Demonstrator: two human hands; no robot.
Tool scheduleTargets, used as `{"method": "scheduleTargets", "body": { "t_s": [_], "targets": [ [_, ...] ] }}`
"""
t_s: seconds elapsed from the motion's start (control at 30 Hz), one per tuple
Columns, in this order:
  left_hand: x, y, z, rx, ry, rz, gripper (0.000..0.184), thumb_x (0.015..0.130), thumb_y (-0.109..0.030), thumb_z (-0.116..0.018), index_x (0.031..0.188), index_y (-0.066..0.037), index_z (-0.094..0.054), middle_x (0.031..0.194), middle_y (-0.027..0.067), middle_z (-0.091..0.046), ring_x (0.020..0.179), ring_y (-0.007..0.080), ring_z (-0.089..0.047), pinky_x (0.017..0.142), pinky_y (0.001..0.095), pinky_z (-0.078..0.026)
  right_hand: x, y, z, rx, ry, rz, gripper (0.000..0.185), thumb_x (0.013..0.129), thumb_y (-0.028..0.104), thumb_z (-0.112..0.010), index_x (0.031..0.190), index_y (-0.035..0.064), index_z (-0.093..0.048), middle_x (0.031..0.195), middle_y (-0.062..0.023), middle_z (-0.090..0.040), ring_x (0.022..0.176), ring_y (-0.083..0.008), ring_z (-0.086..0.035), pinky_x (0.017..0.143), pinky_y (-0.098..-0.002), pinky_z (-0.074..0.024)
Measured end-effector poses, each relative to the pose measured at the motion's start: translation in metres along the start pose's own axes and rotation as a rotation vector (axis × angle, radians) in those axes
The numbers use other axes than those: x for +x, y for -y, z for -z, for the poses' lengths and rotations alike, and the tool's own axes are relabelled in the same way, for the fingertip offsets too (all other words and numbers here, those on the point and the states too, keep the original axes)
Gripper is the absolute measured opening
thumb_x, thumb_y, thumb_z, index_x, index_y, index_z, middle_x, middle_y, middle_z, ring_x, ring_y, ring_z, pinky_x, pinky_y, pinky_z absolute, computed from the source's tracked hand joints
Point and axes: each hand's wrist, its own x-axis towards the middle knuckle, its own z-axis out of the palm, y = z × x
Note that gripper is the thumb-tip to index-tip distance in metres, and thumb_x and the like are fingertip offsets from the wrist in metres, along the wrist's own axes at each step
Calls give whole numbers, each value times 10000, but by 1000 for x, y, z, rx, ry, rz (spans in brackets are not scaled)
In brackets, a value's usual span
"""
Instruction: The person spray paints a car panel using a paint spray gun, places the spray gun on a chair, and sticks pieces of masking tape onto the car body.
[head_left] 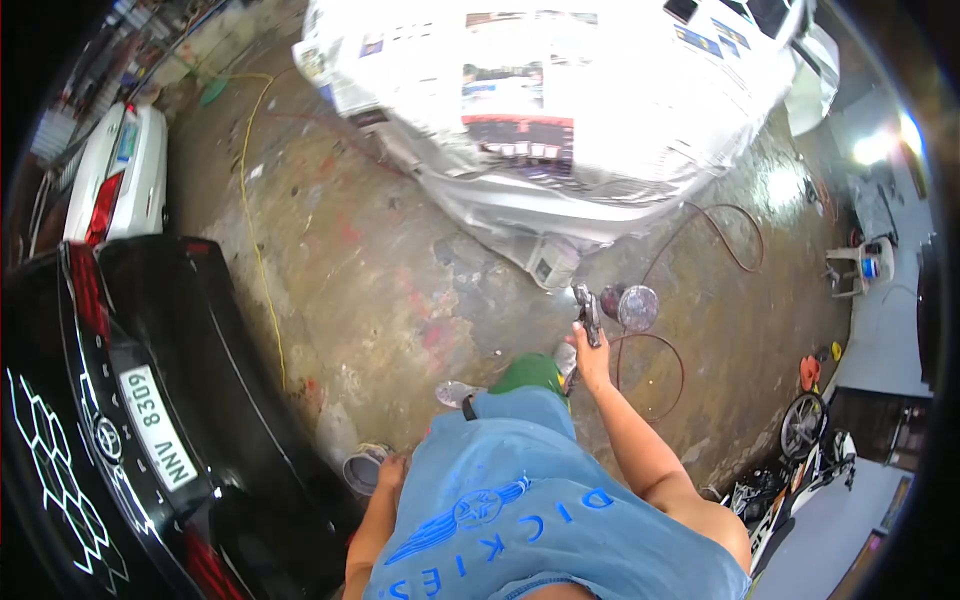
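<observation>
My right hand (593, 358) is closed around a spray gun (588, 315), held out in front of me. A paint-stained round cup (636, 308) shows just beside the gun. A dark red hose (683, 375) loops over the floor below and to the right of that hand. Ahead is a car front with a silver-grey bumper (520, 205), its upper part wrapped in newspaper (640, 85). My left hand (392, 472) hangs low at my side, next to a bucket (362, 470); its fingers do not show clearly, and I cannot tell whether it touches the bucket.
A black car (215, 350) stands close on my left, with a white car (145, 175) beyond it. A yellow cord (253, 215) runs along the stained concrete floor (350, 280). To the right are a motorcycle (800, 470) and a white plastic chair (855, 265) by the wall.
</observation>
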Motion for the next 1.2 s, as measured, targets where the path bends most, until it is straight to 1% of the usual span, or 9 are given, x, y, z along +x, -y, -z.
{"method": "scheduleTargets", "body": {
  "t_s": [0.2,0.33,0.43,0.63,0.73,0.83,1.03,1.13,1.2],
  "targets": [
    [48,-72,89,-59,-52,-181,589,936,-442,-582,1317,7,-597,1331,290,-588,1255,414,-561,1058,462,-435,-48,-68,-64,-233,95,-115,472,972,361,-658,1268,4,-569,969,-93,-653,809,-180,-681,650,-328,-535],
    [92,-154,163,-203,-85,-316,619,949,-417,-600,1380,22,-535,1342,286,-587,1272,416,-551,1079,440,-431,-67,-43,-117,-331,212,-323,483,970,352,-659,1323,41,-549,972,-98,-648,734,-175,-664,619,-335,-540],
    [120,-192,243,-370,-71,-327,582,958,-380,-599,1386,9,-536,1318,279,-605,1257,402,-569,1063,426,-447,-57,-40,-171,-347,254,-297,487,960,350,-672,1338,69,-546,958,-94,-651,685,-178,-656,603,-334,-533],
    [181,-104,375,-119,-143,-65,509,970,-356,-568,1334,0,-576,1322,287,-588,1194,413,-604,1011,430,-484,-19,18,-284,-472,404,-321,426,939,379,-698,1184,43,-604,905,-118,-687,760,-198,-684,685,-354,-530],
    [192,-24,412,99,-185,41,458,958,-368,-539,1184,19,-633,1217,291,-629,1178,450,-581,1010,479,-463,11,27,-333,-587,445,-112,425,932,408,-701,1149,49,-632,867,-117,-697,808,-215,-677,753,-384,-522],
    [229,53,429,93,-92,31,459,948,-384,-529,1106,24,-668,1179,290,-644,1172,455,-575,1021,500,-444,39,50,-393,-539,486,-259,431,933,422,-698,1125,39,-649,859,-111,-701,820,-221,-660,790,-386,-511],
    [273,8,469,210,-10,-226,374,944,-290,-517,1062,24,-682,1146,285,-641,1097,434,-599,970,500,-470,94,113,-544,-386,355,-305,411,968,426,-662,1099,37,-645,896,-71,-682,838,-183,-639,763,-350,-499],
    [324,22,511,80,3,-137,339,937,-257,-499,1032,3,-695,1121,268,-655,1073,428,-613,942,501,-480,104,137,-625,-284,233,-286,411,991,424,-629,1137,41,-610,886,-73,-650,813,-164,-591,742,-339,-484],
    [355,15,588,61,-40,-132,322,932,-234,-487,1013,-10,-704,1105,256,-665,1056,424,-623,923,502,-487,119,151,-687,-196,116,-316,415,998,417,-619,1166,39,-595,906,-85,-657,811,-164,-585,727,-337,-480]
  ]
}}
